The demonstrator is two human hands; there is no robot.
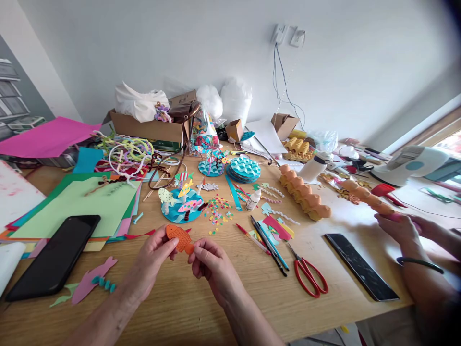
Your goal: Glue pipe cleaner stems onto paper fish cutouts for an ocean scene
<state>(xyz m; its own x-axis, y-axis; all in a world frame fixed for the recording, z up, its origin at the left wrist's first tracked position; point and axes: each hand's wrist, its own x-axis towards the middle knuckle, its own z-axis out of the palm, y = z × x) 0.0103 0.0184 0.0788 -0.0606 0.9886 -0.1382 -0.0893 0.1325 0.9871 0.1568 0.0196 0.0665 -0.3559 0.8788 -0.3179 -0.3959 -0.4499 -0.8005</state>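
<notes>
An orange paper fish (179,237) with dark scale marks is held just above the wooden table, between my two hands. My left hand (163,247) pinches its body near the head, thumb in front. My right hand (205,257) grips the tail end between thumb and fingers. Beyond them stands a blue round base (173,211) with several paper fish on it. Coloured paper dots (216,211) lie scattered beside that base. A small white glue bottle (253,199) is upright farther right. Red-handled scissors (309,274) and several pens (268,247) lie right of my hands.
On the left are a black phone (54,259), stacked coloured paper (75,206) and a pink paper fish (92,278). A second phone (360,266) lies at right. Another person's hands (403,230) hold an egg-carton strip (370,199). Boxes (147,127) line the wall.
</notes>
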